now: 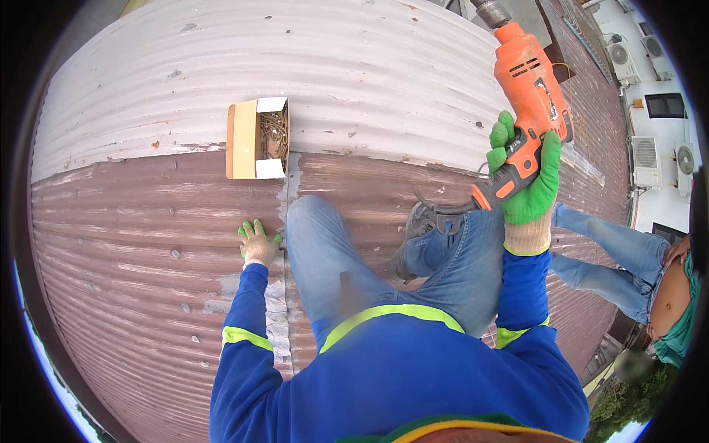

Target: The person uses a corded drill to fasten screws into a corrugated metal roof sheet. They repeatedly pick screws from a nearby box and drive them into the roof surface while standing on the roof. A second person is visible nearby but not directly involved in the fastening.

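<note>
An orange and black power drill [526, 81] is raised at the upper right, gripped by its handle in my right hand [538, 184]. That hand wears a green-coated glove with a knitted cuff. The drill's metal chuck points up and away, and its cord hangs from the base of the handle. My left hand [258, 244], gloved the same way, rests on the brown corrugated roof [148, 221] with its fingers spread. Beyond it sits an opened cardboard box [244, 140] full of long screws [274, 136], its flaps folded out.
Past the box the roof sheets turn pale [185, 66]. Small bolt heads and debris dot the ridges. On the right stands another person [628, 255] in jeans. Several air-conditioner units [646, 159] line a white wall behind. A roof edge [44, 295] curves along the left.
</note>
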Tool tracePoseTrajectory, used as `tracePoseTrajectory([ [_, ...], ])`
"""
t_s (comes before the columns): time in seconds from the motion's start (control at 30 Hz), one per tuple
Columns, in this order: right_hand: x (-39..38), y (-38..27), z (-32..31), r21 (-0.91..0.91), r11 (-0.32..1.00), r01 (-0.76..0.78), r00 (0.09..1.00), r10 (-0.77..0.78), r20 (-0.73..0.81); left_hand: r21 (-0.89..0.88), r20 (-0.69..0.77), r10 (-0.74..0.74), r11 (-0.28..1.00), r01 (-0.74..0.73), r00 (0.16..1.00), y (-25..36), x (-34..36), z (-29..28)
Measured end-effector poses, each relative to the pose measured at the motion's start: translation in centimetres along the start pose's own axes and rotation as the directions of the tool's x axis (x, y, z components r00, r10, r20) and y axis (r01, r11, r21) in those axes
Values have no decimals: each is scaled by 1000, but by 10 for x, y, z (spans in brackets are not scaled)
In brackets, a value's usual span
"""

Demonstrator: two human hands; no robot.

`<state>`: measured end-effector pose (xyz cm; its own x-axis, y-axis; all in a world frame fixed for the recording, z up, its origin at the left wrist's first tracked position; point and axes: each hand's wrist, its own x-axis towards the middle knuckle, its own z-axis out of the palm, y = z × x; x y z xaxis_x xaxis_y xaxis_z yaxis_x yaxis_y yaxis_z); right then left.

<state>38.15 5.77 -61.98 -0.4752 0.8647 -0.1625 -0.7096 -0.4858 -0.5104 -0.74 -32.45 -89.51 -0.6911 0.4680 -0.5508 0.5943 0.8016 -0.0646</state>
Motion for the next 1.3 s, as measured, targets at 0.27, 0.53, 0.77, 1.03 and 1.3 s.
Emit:
tracePoseTrajectory([
  [0.27,2,-5,-24,184,973,-137,990,134,33,-828,-224,127,499,-258,966,60,22,-96],
  [0.53,2,-5,-18,153,986,-63,991,43,129,-454,-363,299,770,-448,882,140,98,-171],
  [0.77,2,7,-19,177,981,-77,980,42,195,-983,-7,407,163,-80,913,199,-42,-129],
  [1.03,12,19,31,86,911,-404,908,411,-84,-842,-283,682,-513,165,675,353,-56,-267],
  [1.3,-7,6,19,-141,832,-537,810,460,-364,-836,-41,544,-478,269,838,394,-97,-290],
])
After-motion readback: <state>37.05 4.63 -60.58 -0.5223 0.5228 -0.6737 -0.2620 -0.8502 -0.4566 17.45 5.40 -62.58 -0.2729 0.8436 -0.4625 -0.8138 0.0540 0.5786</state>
